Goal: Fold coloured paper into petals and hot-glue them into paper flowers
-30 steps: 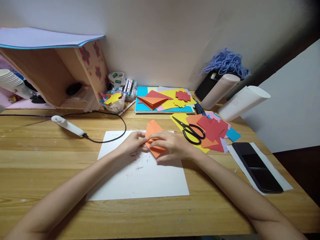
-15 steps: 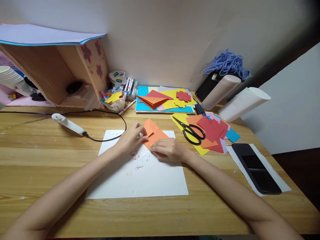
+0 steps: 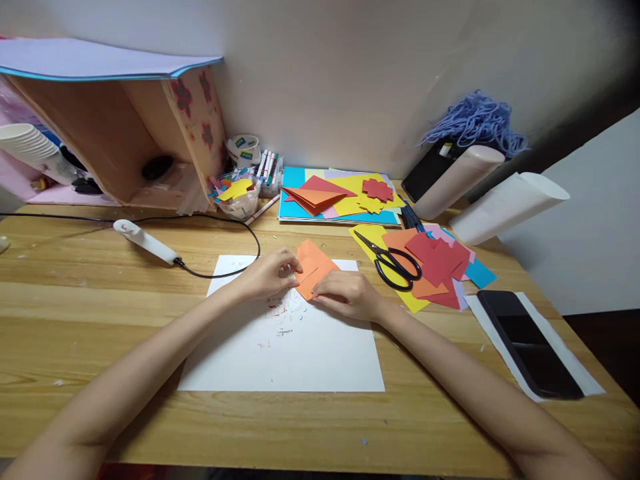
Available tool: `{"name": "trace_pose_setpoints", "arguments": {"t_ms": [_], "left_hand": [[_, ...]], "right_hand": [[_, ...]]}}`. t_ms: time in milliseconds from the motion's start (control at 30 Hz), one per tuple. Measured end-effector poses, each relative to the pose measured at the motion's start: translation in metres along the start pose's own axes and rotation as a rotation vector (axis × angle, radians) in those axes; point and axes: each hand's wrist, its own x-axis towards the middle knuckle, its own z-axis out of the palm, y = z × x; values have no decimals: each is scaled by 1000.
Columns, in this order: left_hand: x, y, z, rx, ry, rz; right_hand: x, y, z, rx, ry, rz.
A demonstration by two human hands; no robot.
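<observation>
A piece of orange paper [image 3: 314, 261] with crease lines and a folded-in flap lies on a white sheet [image 3: 280, 363] marked with coloured smudges. At its left edge my left hand [image 3: 273, 273] pinches the paper between thumb and fingers. My right hand [image 3: 347, 293] grips the lower right edge, its fingertips pressed on the paper near the bottom corner. Part of the orange paper is hidden beneath the right fingers.
Black-handled scissors [image 3: 393, 261] lie on coloured paper scraps [image 3: 437, 257] at the right. Beyond them are a phone [image 3: 530, 343] and white rolls [image 3: 510, 207]. Behind stand a stack of coloured paper [image 3: 295, 212] and a tub of scraps [image 3: 240, 203]. A corded white tool [image 3: 145, 241] lies left.
The flap on the orange paper, raised a little before, now lies flatter. My fingers have shifted slightly along its edges. The whole view has moved a little.
</observation>
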Motion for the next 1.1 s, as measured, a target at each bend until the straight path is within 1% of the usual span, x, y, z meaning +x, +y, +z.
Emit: {"name": "trace_pose_setpoints", "arguments": {"t_ms": [67,167,300,400,600,767,933,1100], "left_hand": [[-1,0,-1,8,-1,8],[-1,1,-2,13,-7,33],[-1,-1,-3,6,-24,58],[-1,-2,-2,-2,-20,56],[-1,1,-1,-1,5,32],[-1,5,-1,-29,12,3],[0,4,7,-38,72,-48],[0,5,12,-30,119,-59]], "right_hand": [[3,-3,0,44,77,103],[9,-5,1,56,147,236],[13,-5,4,-4,216,316],[13,-5,8,-91,255,342],[12,-5,16,-209,256,361],[13,-5,18,-249,238,358],[13,-4,19,-272,233,368],[13,-6,19,-289,253,368]]}}
